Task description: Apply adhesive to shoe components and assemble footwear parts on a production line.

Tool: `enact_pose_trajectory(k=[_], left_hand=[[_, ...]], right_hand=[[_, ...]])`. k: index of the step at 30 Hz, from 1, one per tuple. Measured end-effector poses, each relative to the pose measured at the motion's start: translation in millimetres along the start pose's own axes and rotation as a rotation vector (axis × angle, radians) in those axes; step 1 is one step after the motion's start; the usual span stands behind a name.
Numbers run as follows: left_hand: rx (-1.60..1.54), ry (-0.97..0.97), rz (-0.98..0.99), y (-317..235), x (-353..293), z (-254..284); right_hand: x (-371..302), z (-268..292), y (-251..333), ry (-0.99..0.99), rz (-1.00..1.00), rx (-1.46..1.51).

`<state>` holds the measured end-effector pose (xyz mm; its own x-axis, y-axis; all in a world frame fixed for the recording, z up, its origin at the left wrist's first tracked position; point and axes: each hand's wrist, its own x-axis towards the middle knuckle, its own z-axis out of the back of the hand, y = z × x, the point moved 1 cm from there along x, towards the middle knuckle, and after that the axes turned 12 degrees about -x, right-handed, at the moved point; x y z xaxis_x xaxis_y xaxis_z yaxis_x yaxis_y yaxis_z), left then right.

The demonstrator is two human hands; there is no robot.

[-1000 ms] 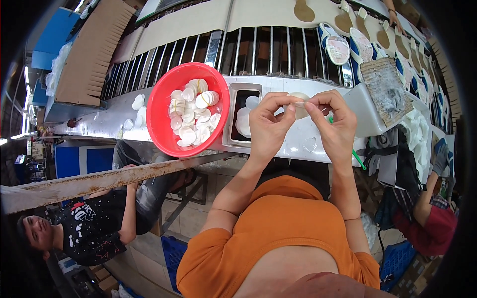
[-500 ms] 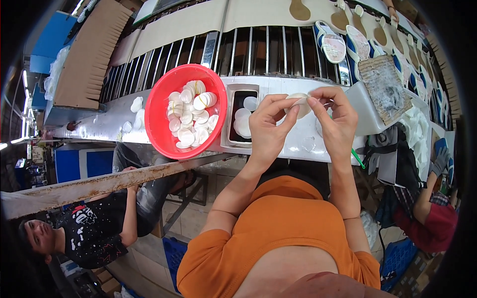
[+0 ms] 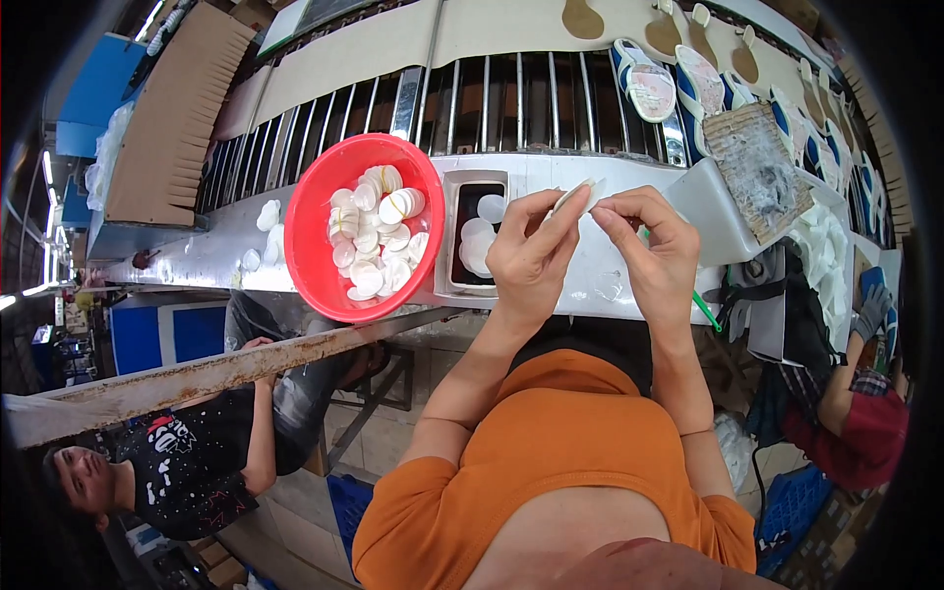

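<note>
**White disc pinched between two hands above a metal bench**

Item: one thin, pale round disc [image 3: 573, 197], seen nearly edge-on. Its long axis runs on a slant, the upper end toward the far right, the lower end toward the near left. It is held above the grey metal bench [image 3: 610, 280], just right of the tray.

Left hand [image 3: 531, 258]: closed on the disc, thumb and forefinger pinching its lower left part, remaining fingers curled.

Right hand [image 3: 657, 251]: fingertips drawn together at the disc's upper right edge, pinching or picking at it; the exact contact is too small to tell.

Adjacent stock:
- Small rectangular tray [image 3: 458, 258] with a dark floor, set in the bench just left of the left hand, holding several white discs.
- Red round bowl [image 3: 313, 258], left of the tray and touching it, filled with similar white discs.
- Loose white discs [image 3: 265, 218] on the bench, left of the bowl.
- Roller conveyor [image 3: 511, 98] behind the bench.
- Sandal soles [image 3: 651, 87] at the far right of the conveyor.

Others present: a person in a black shirt [image 3: 182, 470] at lower left; a person in red sleeve [image 3: 870, 433] at right.
</note>
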<state>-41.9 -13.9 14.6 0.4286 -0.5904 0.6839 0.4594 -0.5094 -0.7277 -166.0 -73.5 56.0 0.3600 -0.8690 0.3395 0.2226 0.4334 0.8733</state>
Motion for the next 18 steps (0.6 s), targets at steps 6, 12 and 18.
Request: enact_pose_trajectory(k=[6, 12, 18], left_hand=[[0.039, 0.011, -0.026, 2.7, -1.8, -0.4], [0.123, 0.043, -0.042, -0.6, -1.6, 1.0], [0.134, 0.066, -0.076, -1.1, -0.8, 1.6]], right_hand=[[0.1, -1.2, -0.7, 0.034, -0.022, 0.008], [1.3, -1.4, -1.1, 0.034, -0.032, 0.009], [2.9, -1.5, -4.6, 0.064, -0.084, 0.008]])
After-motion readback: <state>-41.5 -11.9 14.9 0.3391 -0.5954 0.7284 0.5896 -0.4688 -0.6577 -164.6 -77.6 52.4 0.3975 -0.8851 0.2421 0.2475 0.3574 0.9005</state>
